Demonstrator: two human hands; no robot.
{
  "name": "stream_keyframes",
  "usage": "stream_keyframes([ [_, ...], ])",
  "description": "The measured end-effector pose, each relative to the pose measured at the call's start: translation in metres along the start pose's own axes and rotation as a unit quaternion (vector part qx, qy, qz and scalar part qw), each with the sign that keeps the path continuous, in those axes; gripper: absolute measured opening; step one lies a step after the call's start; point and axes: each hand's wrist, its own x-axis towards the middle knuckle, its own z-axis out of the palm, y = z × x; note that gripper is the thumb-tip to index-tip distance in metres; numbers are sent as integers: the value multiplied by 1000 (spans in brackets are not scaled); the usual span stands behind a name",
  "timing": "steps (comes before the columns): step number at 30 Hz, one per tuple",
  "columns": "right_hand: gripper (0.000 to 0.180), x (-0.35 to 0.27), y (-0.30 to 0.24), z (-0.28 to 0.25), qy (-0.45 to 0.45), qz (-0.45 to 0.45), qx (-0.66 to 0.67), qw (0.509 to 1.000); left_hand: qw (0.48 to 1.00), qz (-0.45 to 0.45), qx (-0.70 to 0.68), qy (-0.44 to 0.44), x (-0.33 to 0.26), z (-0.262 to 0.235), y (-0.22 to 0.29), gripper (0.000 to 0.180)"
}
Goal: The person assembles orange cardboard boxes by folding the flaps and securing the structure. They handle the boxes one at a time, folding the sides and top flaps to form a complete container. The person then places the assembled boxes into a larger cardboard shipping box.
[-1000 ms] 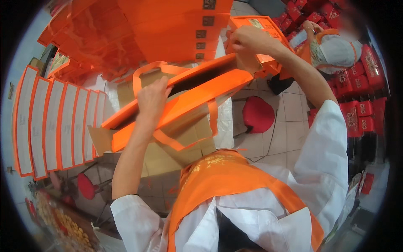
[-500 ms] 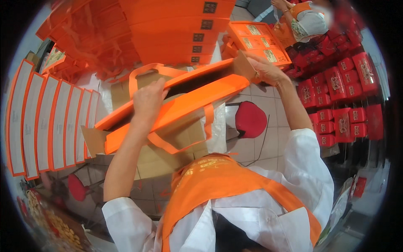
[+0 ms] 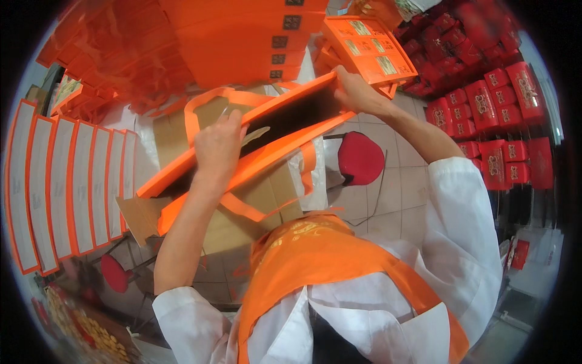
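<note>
A long orange gift bag (image 3: 273,159) with ribbon handles lies slantwise in front of me, its dark inside facing up. My left hand (image 3: 217,144) is closed over its far wall, left of the middle. At the right end, my right hand (image 3: 353,92) grips the bag, with some fingers hidden inside. A brown cardboard end flap (image 3: 140,217) sticks out at the left end. One orange ribbon handle (image 3: 193,115) loops beyond the bag and another hangs on the near side. A narrow tan piece (image 3: 254,138) shows inside, beside my left hand.
Brown cardboard (image 3: 218,233) lies under the bag. Stacked orange boxes (image 3: 233,42) rise beyond it, and white-and-orange panels (image 3: 63,182) stand at left. An orange box with pictures (image 3: 370,48) is at far right, near red boxes (image 3: 485,103). A red stool (image 3: 361,159) stands right.
My right hand has moved inward and left at the bag's right end, where the brown flap no longer shows. The opening looks wider, and the tan piece inside has come into sight.
</note>
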Motion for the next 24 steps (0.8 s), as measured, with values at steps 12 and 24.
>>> stream_keyframes([
  [12, 29, -18, -16, -47, -285, 171, 288, 898, 999, -4, 29, 17, -1, 3, -10, 22],
  [24, 21, -9, -8, -22, -182, 99, -38, 978, 1000, -6, 30, 6, -4, 5, -9, 22],
])
